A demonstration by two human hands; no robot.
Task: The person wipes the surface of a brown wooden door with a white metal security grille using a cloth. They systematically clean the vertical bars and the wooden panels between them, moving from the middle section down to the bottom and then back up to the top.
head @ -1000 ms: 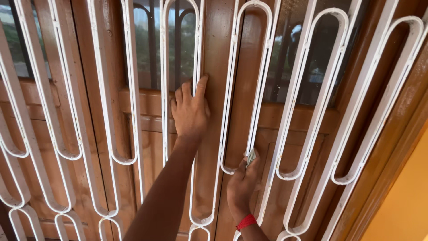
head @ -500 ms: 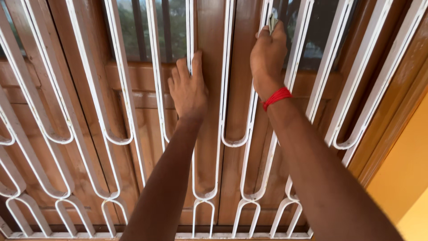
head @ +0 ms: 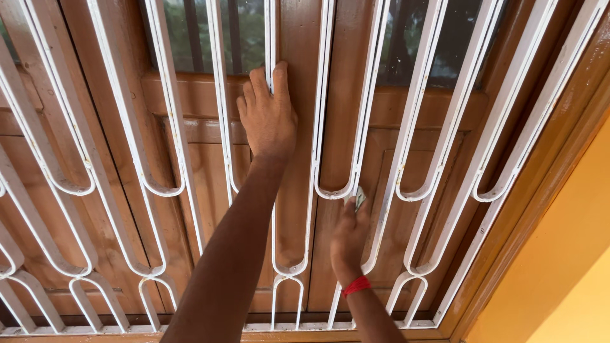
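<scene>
Head view shows the left hand (head: 268, 121) pressed flat on the white grille (head: 133, 136), fingers spread; below it, the right hand (head: 348, 238) pinches a small pad (head: 359, 198) against a bar, apparently mid-rub.

Daylight is falling on a varnished brown wooden door (head: 210, 190) with paneled leaves. Its glass panes (head: 438, 38) are reflecting green foliage at the top edge. A yellow-orange wall (head: 559, 273) is showing along the right edge.

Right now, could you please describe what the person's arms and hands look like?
Both forearms are bare, with no sleeves in view. The right hand has a red thread band around its wrist. The left hand wears nothing, no ring, watch or glove.
</scene>
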